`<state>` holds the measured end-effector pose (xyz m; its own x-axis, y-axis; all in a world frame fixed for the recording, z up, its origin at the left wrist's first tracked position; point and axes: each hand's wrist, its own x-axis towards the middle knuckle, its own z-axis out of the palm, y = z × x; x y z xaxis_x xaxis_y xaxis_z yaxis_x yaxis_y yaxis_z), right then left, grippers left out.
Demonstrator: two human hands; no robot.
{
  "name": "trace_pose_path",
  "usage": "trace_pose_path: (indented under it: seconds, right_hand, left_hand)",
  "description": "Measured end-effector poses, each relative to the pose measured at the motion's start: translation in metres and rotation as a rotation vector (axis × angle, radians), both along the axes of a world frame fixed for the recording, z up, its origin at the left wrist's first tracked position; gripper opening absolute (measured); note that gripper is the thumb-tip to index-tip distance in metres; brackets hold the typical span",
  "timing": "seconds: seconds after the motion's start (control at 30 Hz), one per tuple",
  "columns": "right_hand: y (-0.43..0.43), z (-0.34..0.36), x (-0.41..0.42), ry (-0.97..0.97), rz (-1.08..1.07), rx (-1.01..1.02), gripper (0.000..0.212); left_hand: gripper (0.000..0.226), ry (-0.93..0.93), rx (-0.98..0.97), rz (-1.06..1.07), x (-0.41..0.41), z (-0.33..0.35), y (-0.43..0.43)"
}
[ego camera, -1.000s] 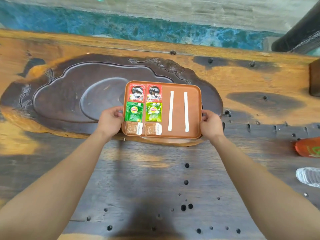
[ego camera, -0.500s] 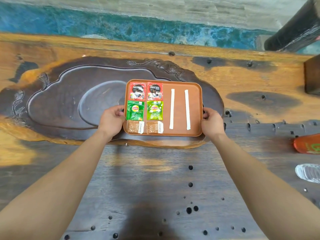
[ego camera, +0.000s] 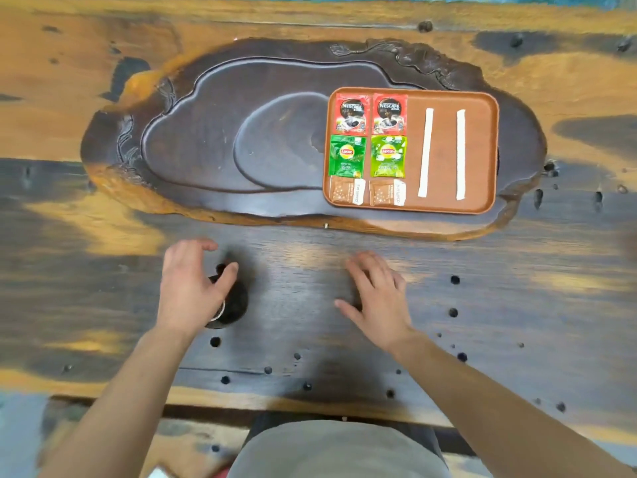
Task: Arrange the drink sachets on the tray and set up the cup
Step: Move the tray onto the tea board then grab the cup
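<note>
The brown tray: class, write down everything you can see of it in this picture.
The brown tray is a flat rectangle with rounded corners and a low raised rim, matt, perhaps plastic or leather-look. It lies level on the right part of the dark carved wooden slab. Its left half holds two red sachets, two green sachets and two small brown sachets in paired rows; two white sticks lie upright on the right half. Neither hand touches it.

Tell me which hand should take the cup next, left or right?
Left, probably. The left hand is already over the dark cup, thumb curled near its rim, though a closed grip isn't clear. The right hand hovers open over bare table, apart from the cup. The sachets already lie on the tray.
</note>
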<state>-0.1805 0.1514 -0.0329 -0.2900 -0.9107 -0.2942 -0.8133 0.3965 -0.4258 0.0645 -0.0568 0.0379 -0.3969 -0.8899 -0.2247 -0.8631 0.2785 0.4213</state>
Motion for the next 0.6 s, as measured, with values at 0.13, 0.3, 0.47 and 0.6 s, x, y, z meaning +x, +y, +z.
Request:
trace_pose_path:
  seconds: [0.13, 0.3, 0.47, 0.6]
  right_hand:
    - [-0.014, -0.018, 0.03, 0.054, 0.072, 0.19, 0.101]
    - [-0.015, -0.024, 0.04, 0.173, 0.108, 0.243, 0.105]
    - [-0.014, -0.026, 0.042, 0.203, 0.1, 0.22, 0.105]
    - [-0.015, -0.025, 0.043, 0.206, 0.1, 0.223, 0.105]
  left_hand:
    - [0.072, -0.028, 0.067, 0.014, 0.061, -0.017, 0.021]
    - [0.086, 0.024, 0.149, -0.021, 0.077, -0.038, 0.041]
    - [0.088, -0.018, 0.078, -0.019, 0.077, -0.056, 0.053]
    - [0.09, -0.002, 0.021, -0.065, 0.076, -0.06, 0.052]
